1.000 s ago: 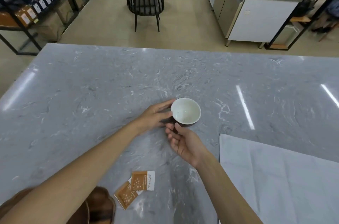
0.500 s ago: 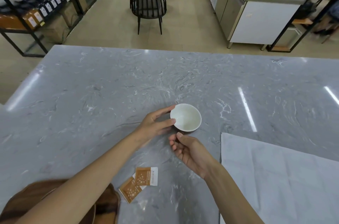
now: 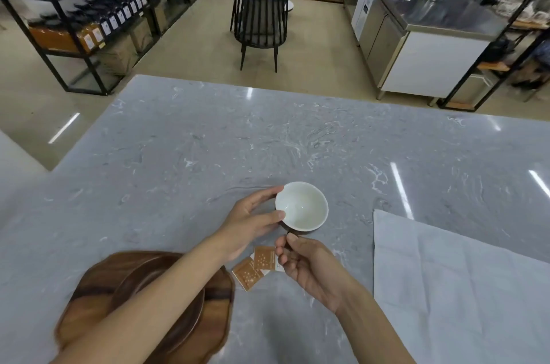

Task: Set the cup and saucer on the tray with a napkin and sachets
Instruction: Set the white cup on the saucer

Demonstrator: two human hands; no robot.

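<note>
A small white cup is held above the grey marble table. My left hand grips its left rim between thumb and fingers. Just below the cup, my right hand has its fingers curled, with the fingertips near the cup's underside; whether they touch it is unclear. Two brown sachets lie on the table under my hands. A round dark wooden saucer sits on a wooden tray at the lower left, partly hidden by my left forearm. A white napkin lies spread flat at the right.
The marble table stretches far ahead and to both sides. Beyond its far edge stand a black chair, shelving racks at the left and a steel counter at the right.
Both hands and the cup have drawn back toward me, over the sachets. The view has tilted so the tray and saucer show more fully.
</note>
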